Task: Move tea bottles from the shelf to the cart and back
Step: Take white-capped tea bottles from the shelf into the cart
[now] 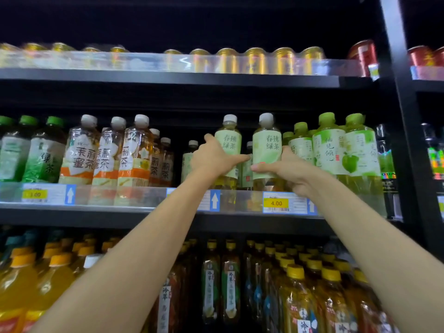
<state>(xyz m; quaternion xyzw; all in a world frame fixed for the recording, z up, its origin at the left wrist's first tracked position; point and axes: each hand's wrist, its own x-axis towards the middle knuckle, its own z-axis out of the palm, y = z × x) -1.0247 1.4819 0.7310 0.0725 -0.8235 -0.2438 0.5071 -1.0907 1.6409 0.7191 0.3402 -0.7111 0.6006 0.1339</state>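
Two green tea bottles with white caps and pale green labels stand upright at the front of the middle shelf (240,218). My left hand (213,158) grips the left bottle (229,140) around its middle. My right hand (286,173) grips the right bottle (267,145), thumb across the lower label. More of the same bottles stand behind, partly hidden. No cart is in view.
Jasmine tea bottles (108,152) stand to the left, green-capped bottles (346,145) crowd the right. Gold cans (254,60) line the top shelf, yellow-capped bottles (295,296) fill the one below. A black upright post (406,116) bounds the right side.
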